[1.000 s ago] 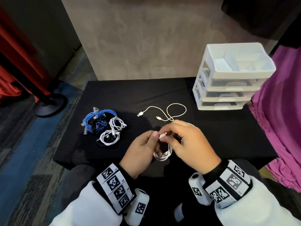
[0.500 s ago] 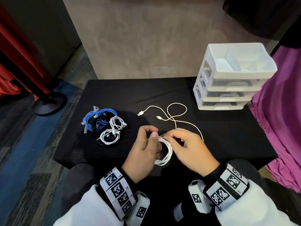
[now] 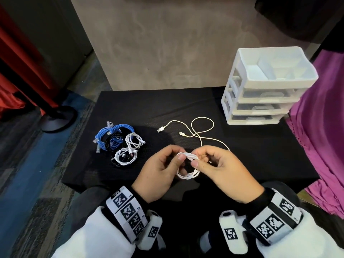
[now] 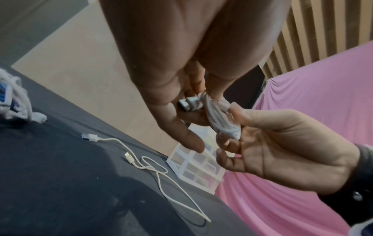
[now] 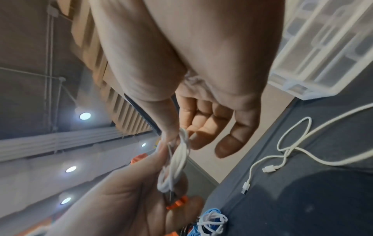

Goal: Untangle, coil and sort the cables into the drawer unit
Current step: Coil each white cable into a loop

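Note:
A small white cable coil [image 3: 188,165] hangs between my two hands above the near edge of the black table [image 3: 251,151]. My left hand [image 3: 179,156] pinches its upper left side; the left wrist view shows the coil [image 4: 218,118] and its metal plug [image 4: 187,103] at those fingertips. My right hand [image 3: 197,159] pinches the coil's upper right with thumb and forefinger, its other fingers loosely curled. In the right wrist view the coil [image 5: 177,159] runs from thumb down to the left hand. The white drawer unit [image 3: 260,94] stands at the back right, drawers closed.
A loose white cable [image 3: 202,125] lies uncoiled in loops at mid-table, just beyond my hands. A pile of coiled blue, black and white cables [image 3: 119,142] sits at the left. Purple cloth [image 3: 320,146] hangs along the table's right edge.
My right hand has drawn back to the right off the top of the coil, uncovering it and the loose cable's tail. Both hands keep hold of the coil, now more tightly bundled.

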`<state>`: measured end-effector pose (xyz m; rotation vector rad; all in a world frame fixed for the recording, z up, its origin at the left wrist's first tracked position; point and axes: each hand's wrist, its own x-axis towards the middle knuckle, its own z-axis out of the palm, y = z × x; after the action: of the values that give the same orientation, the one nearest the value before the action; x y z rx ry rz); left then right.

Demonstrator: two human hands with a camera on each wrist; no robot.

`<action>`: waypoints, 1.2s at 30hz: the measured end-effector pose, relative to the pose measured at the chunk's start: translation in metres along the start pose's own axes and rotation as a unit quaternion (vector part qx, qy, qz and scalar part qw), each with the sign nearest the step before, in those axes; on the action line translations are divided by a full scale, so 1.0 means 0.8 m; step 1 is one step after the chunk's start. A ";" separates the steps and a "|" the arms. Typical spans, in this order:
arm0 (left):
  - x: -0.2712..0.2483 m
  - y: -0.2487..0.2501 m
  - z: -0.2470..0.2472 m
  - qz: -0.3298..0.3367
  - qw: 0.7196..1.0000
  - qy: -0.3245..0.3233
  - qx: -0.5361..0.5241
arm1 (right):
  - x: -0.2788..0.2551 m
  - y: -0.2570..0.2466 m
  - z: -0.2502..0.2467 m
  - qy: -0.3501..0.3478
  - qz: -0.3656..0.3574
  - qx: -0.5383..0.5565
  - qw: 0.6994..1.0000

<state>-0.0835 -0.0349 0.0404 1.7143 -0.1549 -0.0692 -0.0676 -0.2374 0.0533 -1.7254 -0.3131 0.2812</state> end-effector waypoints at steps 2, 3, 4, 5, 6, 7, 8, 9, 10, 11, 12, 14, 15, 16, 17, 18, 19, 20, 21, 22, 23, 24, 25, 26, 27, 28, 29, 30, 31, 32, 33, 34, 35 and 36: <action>0.001 -0.001 0.002 0.001 1.000 0.000 0.030 | -0.002 0.000 0.004 0.010 -0.004 0.005 1.000; 0.001 -0.001 0.004 -0.006 0.999 0.002 0.037 | -0.002 0.002 0.007 0.024 -0.014 -0.006 1.000; 0.002 -0.002 0.007 -0.019 0.999 0.004 0.032 | -0.003 0.003 0.010 0.040 -0.033 -0.034 0.998; 0.002 -0.002 0.009 -0.042 0.999 0.005 0.007 | -0.003 0.004 0.012 0.057 -0.056 -0.079 0.994; 0.002 -0.004 0.012 -0.071 0.997 0.004 -0.033 | -0.002 0.005 0.014 0.067 -0.080 -0.127 0.986; 0.003 -0.004 0.015 -0.101 0.992 0.002 -0.076 | -0.002 0.005 0.015 0.069 -0.099 -0.166 0.979; 0.003 -0.004 0.018 -0.126 0.986 -0.001 -0.113 | -0.002 0.006 0.014 0.067 -0.110 -0.186 0.974; 0.002 -0.004 0.020 -0.141 0.980 -0.002 -0.140 | -0.002 0.006 0.013 0.066 -0.115 -0.192 0.972; 0.001 -0.004 0.021 -0.145 0.977 0.000 -0.157 | -0.001 0.006 0.012 0.070 -0.117 -0.187 0.973; 0.001 -0.003 0.022 -0.142 0.976 0.002 -0.163 | 0.000 0.007 0.011 0.081 -0.116 -0.172 0.975; 0.000 -0.002 0.022 -0.136 0.977 0.003 -0.163 | 0.000 0.008 0.010 0.096 -0.115 -0.152 0.977; -0.002 0.001 0.022 -0.118 0.982 0.003 -0.150 | 0.000 0.010 0.013 0.125 -0.120 -0.123 0.977; -0.002 0.002 0.022 -0.109 0.985 0.004 -0.136 | -0.001 0.010 0.015 0.134 -0.124 -0.117 0.976; -0.002 0.003 0.022 -0.101 0.988 0.006 -0.120 | -0.002 0.011 0.018 0.137 -0.124 -0.115 0.976; -0.001 0.004 0.021 -0.094 0.990 0.011 -0.106 | -0.001 0.011 0.020 0.131 -0.117 -0.111 0.978; -0.001 0.004 0.021 -0.091 0.991 0.018 -0.100 | -0.001 0.012 0.022 0.117 -0.101 -0.102 0.983; 0.000 0.004 0.021 -0.093 0.990 0.026 -0.106 | 0.001 0.013 0.024 0.094 -0.083 -0.081 0.989; 0.000 0.004 0.020 -0.099 0.987 0.032 -0.120 | 0.003 0.013 0.025 0.068 -0.065 -0.054 0.994; 0.000 0.004 0.020 -0.104 0.985 0.037 -0.135 | 0.004 0.014 0.026 0.047 -0.051 -0.026 0.997; 0.000 0.003 0.020 -0.108 0.983 0.042 -0.145 | 0.005 0.015 0.026 0.039 -0.043 -0.006 0.998; 0.000 0.002 0.020 -0.110 0.982 0.049 -0.147 | 0.006 0.017 0.027 0.045 -0.037 0.006 0.998; 0.000 0.001 0.020 -0.112 0.982 0.055 -0.144 | 0.006 0.018 0.027 0.061 -0.033 0.014 0.997; 0.000 0.000 0.020 -0.116 0.981 0.061 -0.142 | 0.006 0.019 0.027 0.080 -0.031 0.021 0.996; -0.001 -0.001 0.020 -0.124 0.980 0.065 -0.142 | 0.005 0.021 0.027 0.096 -0.029 0.023 0.995; -0.001 -0.002 0.019 -0.134 0.978 0.066 -0.147 | 0.004 0.022 0.027 0.106 -0.027 0.021 0.994; -0.001 -0.002 0.019 -0.146 0.975 0.062 -0.156 | 0.003 0.022 0.027 0.112 -0.026 0.016 0.993; -0.001 -0.002 0.019 -0.159 0.971 0.055 -0.169 | 0.002 0.023 0.027 0.117 -0.025 0.009 0.993; -0.001 -0.001 0.020 -0.174 0.966 0.047 -0.184 | 0.000 0.023 0.026 0.119 -0.026 -0.002 0.993; -0.001 0.000 0.020 -0.190 0.961 0.040 -0.199 | 0.000 0.023 0.025 0.118 -0.027 -0.017 0.992; -0.001 0.000 0.019 -0.204 0.955 0.033 -0.214 | -0.001 0.023 0.023 0.113 -0.028 -0.032 0.993; -0.001 0.001 0.018 -0.217 0.949 0.026 -0.229 | -0.001 0.023 0.021 0.106 -0.030 -0.044 0.993; -0.001 0.001 0.017 -0.227 0.944 0.017 -0.240 | 0.000 0.023 0.020 0.100 -0.032 -0.053 0.993; -0.001 0.002 0.015 -0.235 0.940 0.010 -0.245 | 0.000 0.022 0.018 0.095 -0.033 -0.061 0.993; 0.000 0.003 0.014 -0.242 0.939 0.005 -0.245 | 0.000 0.023 0.017 0.092 -0.033 -0.070 0.993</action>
<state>-0.0852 -0.0463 0.0412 1.2179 0.2786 -0.4298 -0.0713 -0.2280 0.0332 -1.8613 -0.2581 0.0512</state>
